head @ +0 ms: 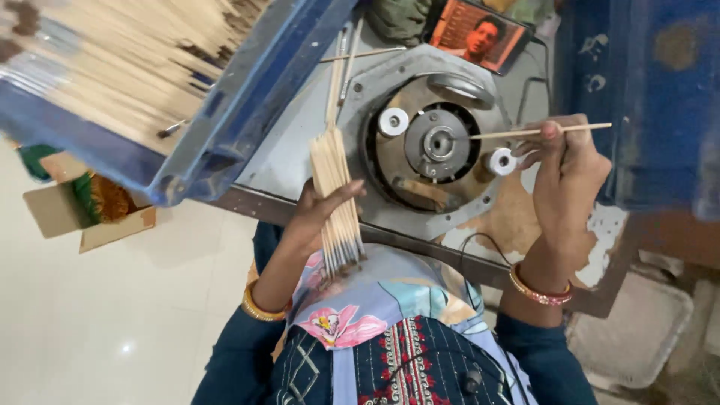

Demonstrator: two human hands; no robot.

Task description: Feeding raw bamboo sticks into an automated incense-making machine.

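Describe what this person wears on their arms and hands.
Both arms have dark teal sleeves pushed up toward the elbows. The left hand is bare, with gold bangles at the wrist. The right hand is bare too, with pink and gold bangles. No gloves or rings show.

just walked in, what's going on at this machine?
A person sits at a grey metal machine with a round central hub. The left hand holds a bundle of thin bamboo sticks, fanned upright. The right hand pinches a single stick, lying level with its tip pointing at the hub. A blue tray of more sticks sits up on the left, and a phone showing video leans behind the machine.
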